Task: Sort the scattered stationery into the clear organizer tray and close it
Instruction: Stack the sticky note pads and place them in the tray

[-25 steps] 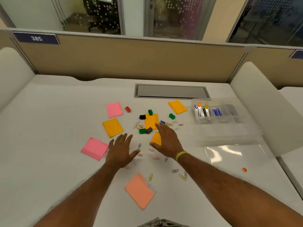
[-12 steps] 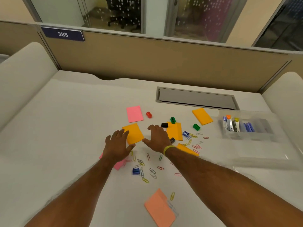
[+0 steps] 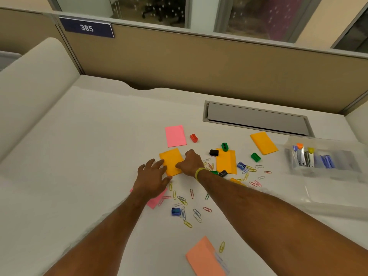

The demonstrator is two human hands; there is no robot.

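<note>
My left hand (image 3: 153, 176) lies flat with spread fingers against the left edge of an orange sticky pad (image 3: 170, 160). My right hand (image 3: 190, 163) has curled fingers on the pad's right edge and its thumb on top, pinching it. Further sticky pads lie around: pink (image 3: 175, 135), orange (image 3: 226, 161), orange (image 3: 263, 142), salmon (image 3: 205, 257), and a pink one (image 3: 154, 202) partly under my left wrist. Small sharpeners are scattered: red (image 3: 193, 138), green (image 3: 224, 146), black (image 3: 213, 152), blue (image 3: 175, 211). Several paper clips (image 3: 185, 200) lie loose. The clear organizer tray (image 3: 348, 166) stands at the right, lid open.
A grey cable hatch (image 3: 256, 120) is set into the desk behind the stationery. A tan partition wall (image 3: 199, 64) closes off the back, and padded dividers flank both sides. The tray's clear lid (image 3: 336, 198) lies flat toward me.
Both hands moved forward and left from the paper clips onto the orange pad. The right hand went from flat to curled on the pad's edge. The camera turned left.
</note>
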